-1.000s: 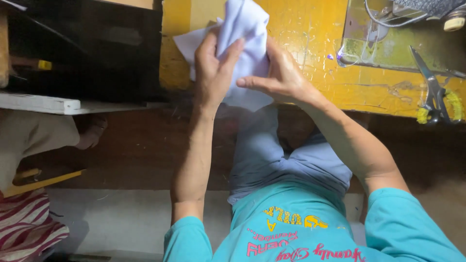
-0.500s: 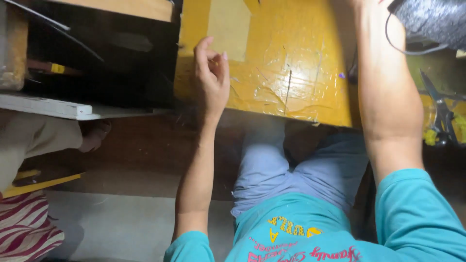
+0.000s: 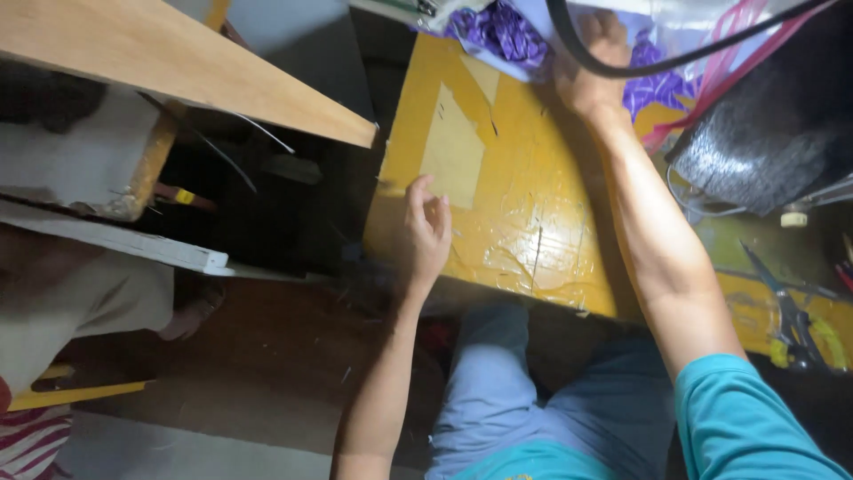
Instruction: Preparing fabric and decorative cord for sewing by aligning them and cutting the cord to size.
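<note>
My left hand (image 3: pixel 427 233) hovers over the near left part of the yellow, tape-covered table (image 3: pixel 524 231), its fingers half curled and apart, holding nothing. My right arm stretches far across the table. My right hand (image 3: pixel 588 69) lies at the back edge, on a heap of purple and white fabric (image 3: pixel 503 28), partly behind a thick black cable (image 3: pixel 675 60). Whether its fingers grip the fabric is hidden. A pale tape patch (image 3: pixel 453 147) lies just beyond my left hand.
A grey textured bundle (image 3: pixel 755 142) sits at the right, with yellow-handled scissors (image 3: pixel 793 331) nearer me. A wooden board (image 3: pixel 178 71) juts in from the upper left above a dark gap. Another person's foot (image 3: pixel 191 316) and beige clothing are at the left.
The white cloth that both hands held a second ago is out of view. My right arm has reached forward to the fabric heap; my left hand stays low over the table.
</note>
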